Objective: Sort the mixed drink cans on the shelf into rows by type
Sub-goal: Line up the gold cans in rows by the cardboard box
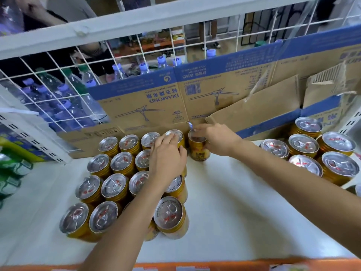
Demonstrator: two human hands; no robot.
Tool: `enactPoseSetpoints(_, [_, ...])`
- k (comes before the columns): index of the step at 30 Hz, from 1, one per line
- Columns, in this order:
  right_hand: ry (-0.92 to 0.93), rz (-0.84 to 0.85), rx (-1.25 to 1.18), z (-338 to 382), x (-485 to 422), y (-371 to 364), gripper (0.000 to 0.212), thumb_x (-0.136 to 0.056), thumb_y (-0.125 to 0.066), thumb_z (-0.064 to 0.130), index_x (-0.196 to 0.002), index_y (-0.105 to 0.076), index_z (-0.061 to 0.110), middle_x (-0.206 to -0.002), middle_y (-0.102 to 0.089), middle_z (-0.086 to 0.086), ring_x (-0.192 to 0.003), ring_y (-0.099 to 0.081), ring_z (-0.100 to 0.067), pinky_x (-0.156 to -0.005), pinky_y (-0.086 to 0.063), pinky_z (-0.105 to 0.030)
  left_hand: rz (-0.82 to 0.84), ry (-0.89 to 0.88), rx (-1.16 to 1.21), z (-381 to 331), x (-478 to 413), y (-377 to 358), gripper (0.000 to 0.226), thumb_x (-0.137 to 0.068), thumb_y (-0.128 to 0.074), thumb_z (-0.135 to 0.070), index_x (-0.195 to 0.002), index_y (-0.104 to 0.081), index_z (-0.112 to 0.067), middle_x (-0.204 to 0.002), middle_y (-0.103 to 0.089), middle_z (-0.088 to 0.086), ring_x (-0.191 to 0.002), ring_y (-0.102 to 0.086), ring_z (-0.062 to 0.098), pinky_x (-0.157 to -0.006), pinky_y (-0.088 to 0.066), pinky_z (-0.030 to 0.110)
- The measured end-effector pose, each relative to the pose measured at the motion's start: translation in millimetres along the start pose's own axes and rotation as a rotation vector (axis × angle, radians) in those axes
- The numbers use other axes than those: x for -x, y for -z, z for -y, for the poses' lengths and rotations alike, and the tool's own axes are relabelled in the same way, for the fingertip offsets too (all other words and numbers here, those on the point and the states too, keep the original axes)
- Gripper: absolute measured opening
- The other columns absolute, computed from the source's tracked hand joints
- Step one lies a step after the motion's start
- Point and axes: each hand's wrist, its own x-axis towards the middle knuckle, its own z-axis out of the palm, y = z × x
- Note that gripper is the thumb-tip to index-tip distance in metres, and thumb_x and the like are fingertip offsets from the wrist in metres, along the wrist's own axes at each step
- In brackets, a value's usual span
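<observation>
We are gripping a single gold can with our right hand, fingers curled round its upper wall, just above the middle of the frame. It is standing upright on the white shelf, just beside the back row of the block of cans at centre left. Our left hand is lying flat with straight fingers on the lid of a back-row can, holding nothing. The lids are looking sealed, so we are judging these cans full: fairly heavy, stiff-walled, smooth and a little slippery, best taken round the side under the rim, not by the tab. A second cluster is waiting at right. A cardboard box is standing behind, and water bottles are showing through a wire grid at upper left.
</observation>
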Motion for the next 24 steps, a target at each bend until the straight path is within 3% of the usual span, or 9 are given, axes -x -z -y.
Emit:
enactPoseSetpoints(3, [-0.005,-0.040,-0.050,-3.0,1.3,-5.3,0.046,-0.086,-0.054,0.007,-0.127,-0.055,0.029,-0.132,-0.057,0.001,-0.110,-0.056,-0.027,-0.084,-0.050,-0.040,0.004,-0.003,-0.006,-0.4,0.1,0.1,0.050,-0.098,-0.034,-0.032,-0.145,-0.036,-0.014,-0.151,-0.035,0.001,-0.140,-0.023,0.019,-0.115,-0.014,0.030])
enactPoseSetpoints(8, [0.000,-0.157,-0.169,-5.1,10.9,-19.2,0.050,-0.089,-0.056,0.009,-0.133,-0.053,0.034,-0.142,-0.048,0.012,-0.128,-0.047,-0.017,-0.091,-0.040,-0.027,0.002,-0.008,-0.013,0.7,-0.5,-1.1,0.050,-0.098,-0.034,-0.032,-0.145,-0.037,-0.014,-0.151,-0.036,0.002,-0.140,-0.023,0.019,-0.116,-0.013,0.030])
enactPoseSetpoints(13, [0.003,-0.183,-0.238,-9.8,10.1,-27.0,0.048,-0.087,-0.059,0.005,-0.130,-0.057,0.025,-0.139,-0.051,0.007,-0.130,-0.046,-0.015,-0.096,-0.036,-0.022,0.001,-0.017,-0.032,1.6,-0.5,-3.1,0.050,-0.099,-0.032,-0.033,-0.145,-0.037,-0.014,-0.152,-0.035,0.002,-0.141,-0.022,0.017,-0.116,-0.011,0.029])
enactPoseSetpoints(19, [0.004,-0.216,-0.268,-9.2,12.5,-29.0,0.049,-0.085,-0.060,0.001,-0.128,-0.059,0.023,-0.137,-0.054,0.005,-0.128,-0.048,-0.019,-0.098,-0.041,-0.030,0.001,-0.022,-0.035,2.6,-1.6,-4.8,0.051,-0.099,-0.032,-0.034,-0.144,-0.038,-0.013,-0.151,-0.036,0.002,-0.141,-0.024,0.017,-0.116,-0.012,0.030])
enactPoseSetpoints(24, [0.009,-0.224,-0.232,-4.1,15.9,-23.9,0.051,-0.085,-0.062,0.004,-0.133,-0.054,0.020,-0.137,-0.054,0.001,-0.126,-0.049,-0.021,-0.097,-0.041,-0.030,0.004,-0.014,-0.020,1.4,0.4,-3.1,0.050,-0.099,-0.032,-0.034,-0.145,-0.037,-0.014,-0.151,-0.036,0.001,-0.141,-0.023,0.017,-0.116,-0.014,0.031])
